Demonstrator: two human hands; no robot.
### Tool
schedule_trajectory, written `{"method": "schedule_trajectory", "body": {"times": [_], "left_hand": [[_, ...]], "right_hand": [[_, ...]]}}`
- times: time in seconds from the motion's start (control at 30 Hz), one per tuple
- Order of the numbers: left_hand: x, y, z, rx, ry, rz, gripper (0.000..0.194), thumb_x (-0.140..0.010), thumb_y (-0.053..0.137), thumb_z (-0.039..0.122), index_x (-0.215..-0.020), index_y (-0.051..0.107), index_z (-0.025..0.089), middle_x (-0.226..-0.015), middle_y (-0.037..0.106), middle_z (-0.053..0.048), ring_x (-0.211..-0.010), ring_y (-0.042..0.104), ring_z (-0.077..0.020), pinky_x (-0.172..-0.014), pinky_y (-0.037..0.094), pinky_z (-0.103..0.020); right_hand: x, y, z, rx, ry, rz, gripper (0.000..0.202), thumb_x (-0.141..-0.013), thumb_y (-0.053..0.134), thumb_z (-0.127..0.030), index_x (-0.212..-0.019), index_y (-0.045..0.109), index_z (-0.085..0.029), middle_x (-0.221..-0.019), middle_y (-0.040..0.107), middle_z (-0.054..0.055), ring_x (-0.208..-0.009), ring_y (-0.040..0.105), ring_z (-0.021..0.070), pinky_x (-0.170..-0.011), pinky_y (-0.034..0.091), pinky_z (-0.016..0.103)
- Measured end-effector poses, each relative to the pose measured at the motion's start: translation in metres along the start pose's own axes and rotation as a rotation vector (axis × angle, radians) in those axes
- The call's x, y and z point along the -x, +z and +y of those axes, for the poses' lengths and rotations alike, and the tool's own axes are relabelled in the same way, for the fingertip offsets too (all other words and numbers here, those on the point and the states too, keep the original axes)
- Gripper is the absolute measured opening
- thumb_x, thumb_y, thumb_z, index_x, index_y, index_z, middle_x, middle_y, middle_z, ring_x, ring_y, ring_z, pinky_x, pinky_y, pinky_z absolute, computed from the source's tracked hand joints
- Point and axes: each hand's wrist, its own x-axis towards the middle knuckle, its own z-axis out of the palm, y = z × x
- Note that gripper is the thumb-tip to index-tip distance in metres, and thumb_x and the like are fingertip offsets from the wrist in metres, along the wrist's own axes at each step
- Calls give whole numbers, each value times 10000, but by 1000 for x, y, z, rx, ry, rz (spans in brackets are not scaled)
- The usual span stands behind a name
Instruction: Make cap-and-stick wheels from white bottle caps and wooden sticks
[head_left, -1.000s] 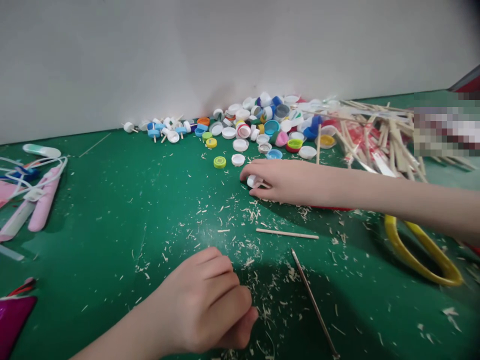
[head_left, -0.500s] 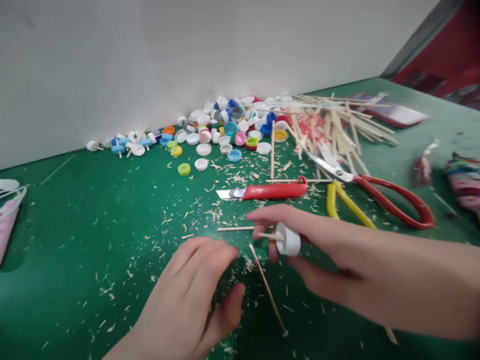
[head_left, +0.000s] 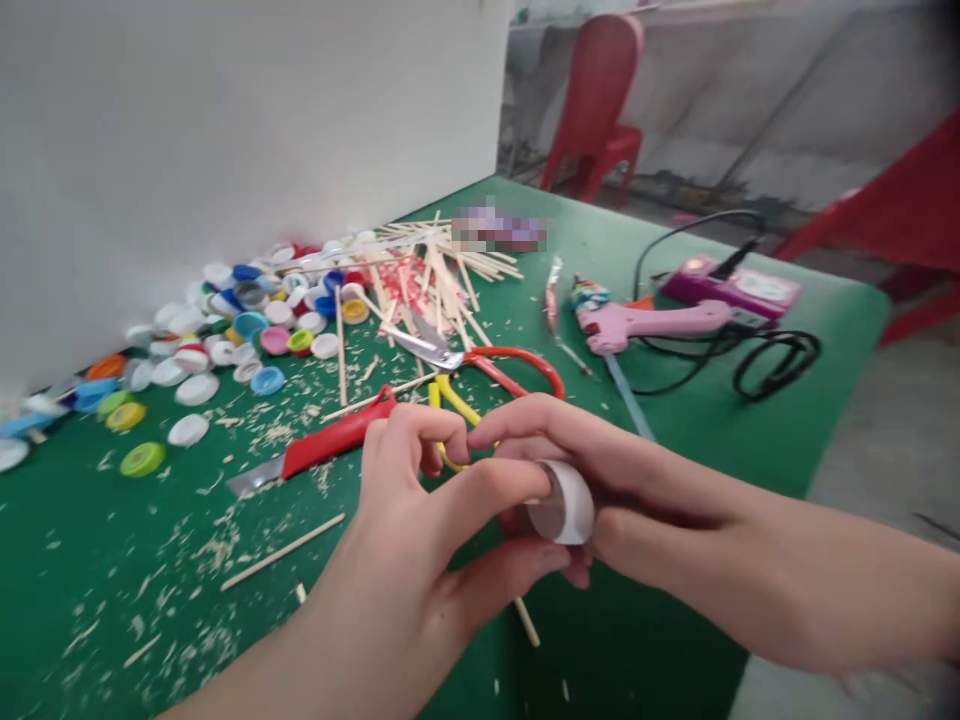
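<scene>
A white bottle cap (head_left: 574, 505) is held between both hands above the table, with its hollow side toward the left. My right hand (head_left: 697, 545) grips it from the right, fingers curled behind it. From the left, the thumb and index finger of my left hand (head_left: 442, 530) pinch at the cap's open side. A thin wooden stick stood out of the cap earlier; my left fingers now mostly cover that spot. Beyond my left hand lies a red utility knife (head_left: 334, 440), blade out. Scissors with red-orange handles (head_left: 517, 370) and a yellow-handled tool (head_left: 457, 400) lie just past my fingers.
Many coloured bottle caps (head_left: 191, 355) are heaped along the white wall (head_left: 247, 120). Wooden sticks (head_left: 442, 275) lie piled behind the scissors. A pink glue gun (head_left: 660, 320) and a purple power strip (head_left: 731, 290) with black cable sit right. Shavings and a loose stick (head_left: 283, 552) are on the green table.
My left hand has come up to the cap and closed at its open side, where it was apart before. The view has swung right, showing the glue gun and power strip.
</scene>
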Motion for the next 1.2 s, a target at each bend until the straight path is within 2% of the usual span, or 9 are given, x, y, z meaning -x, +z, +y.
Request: {"method": "schedule_trajectory", "body": {"times": [0.1,0.17,0.3,0.37,0.47,0.7,0.87,1.03,1.2], "left_hand": [[-23,9,0,71,28,-10,66,-962,650,325,-1023,625,327,-1097,474,-30,-1071,556,-175,-826,578,-313],[-36,13,-1,133,21,-8,80,-967,633,272,-1023,585,303,-1180,534,-20,-1146,572,-164,-908,563,-321],[-48,14,-11,205,36,-70,158,-939,629,183,-1016,523,272,-1105,644,21,-1018,626,-125,-874,549,-283],[-47,14,-16,172,26,-99,187,-926,641,188,-1034,514,272,-1062,656,25,-936,629,-121,-792,545,-262],[-40,16,-22,87,-39,-118,210,-923,635,209,-1076,507,276,-1025,636,14,-896,612,-135,-726,532,-262],[-27,28,-25,24,-66,-170,269,-926,593,202,-1169,505,278,-1010,599,-2,-905,580,-157,-720,521,-274],[-24,29,-28,-2,-44,-250,234,-982,589,266,-1203,517,286,-1139,657,0,-1064,567,-181,-883,524,-321],[-24,34,-35,-12,-30,-232,273,-979,616,288,-1241,538,296,-1135,667,-6,-1064,605,-172,-815,547,-277],[-29,43,-41,6,11,-197,213,-981,621,327,-1186,591,278,-1055,681,-17,-1019,624,-187,-789,557,-298]], "right_hand": [[7,-14,10,1,65,52,389,-985,437,-338,-1360,532,-295,-1202,688,35,-1006,685,174,-731,587,262],[13,-28,24,158,58,202,367,-994,388,-302,-1328,534,-263,-1177,679,56,-1039,666,190,-834,577,318],[29,-70,66,985,-15,476,394,-1012,321,-315,-1228,626,-192,-1215,664,139,-1146,589,307,-1016,461,510],[36,-89,85,1297,27,446,423,-1011,335,-325,-1268,634,-172,-1265,639,179,-1179,542,365,-999,436,545],[36,-102,99,1490,121,330,452,-1015,339,-321,-1352,620,-212,-1223,634,187,-1110,533,359,-922,438,505],[6,-89,100,1554,241,314,534,-1018,311,-353,-1450,522,-123,-1070,641,184,-1023,544,344,-892,420,474],[-5,-89,102,1468,304,271,472,-1000,277,-336,-1189,625,-80,-946,628,188,-889,558,330,-788,433,444],[7,-84,89,1268,300,429,479,-1020,278,-432,-1189,590,-110,-1145,627,216,-985,579,330,-784,432,423],[38,-85,64,867,331,514,448,-996,380,-555,-1103,631,-200,-1163,684,136,-980,637,279,-783,486,392]]}}
